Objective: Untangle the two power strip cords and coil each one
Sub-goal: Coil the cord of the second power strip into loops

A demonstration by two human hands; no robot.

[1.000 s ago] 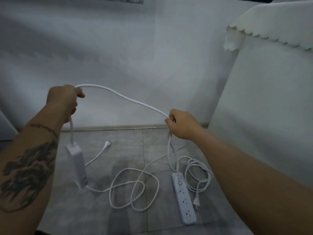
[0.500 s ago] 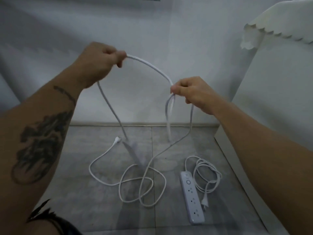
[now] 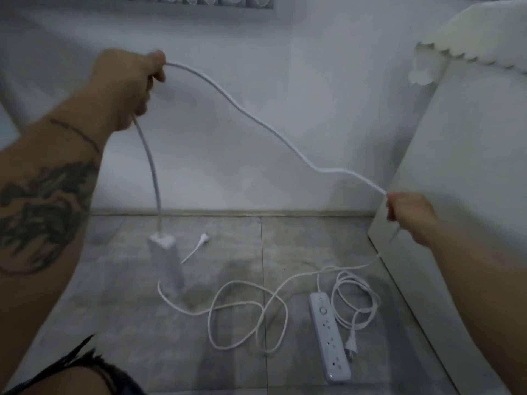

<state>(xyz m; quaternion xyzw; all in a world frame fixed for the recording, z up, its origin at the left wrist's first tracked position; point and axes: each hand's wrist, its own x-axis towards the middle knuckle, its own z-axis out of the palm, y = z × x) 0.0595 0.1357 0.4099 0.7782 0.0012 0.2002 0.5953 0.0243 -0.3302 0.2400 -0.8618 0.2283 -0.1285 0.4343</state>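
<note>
Hands now spread wider: left hand (image 3: 127, 86) and right hand (image 3: 410, 215) grip the cord (image 3: 256, 118), slanting down-right; its strip (image 3: 166, 263) dangles upright

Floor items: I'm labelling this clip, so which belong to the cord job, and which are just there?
Job: held cord, hanging power strip, its plug, floor power strip, its coiled cord.
Just there: scalloped cloth, baseboard.

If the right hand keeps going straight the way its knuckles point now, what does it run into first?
The right hand points left and slightly away, so probably nothing nearby: the way looks free over the floor, crossing only its own cord, until the wall. Depth is hard to judge from this one view.
</note>
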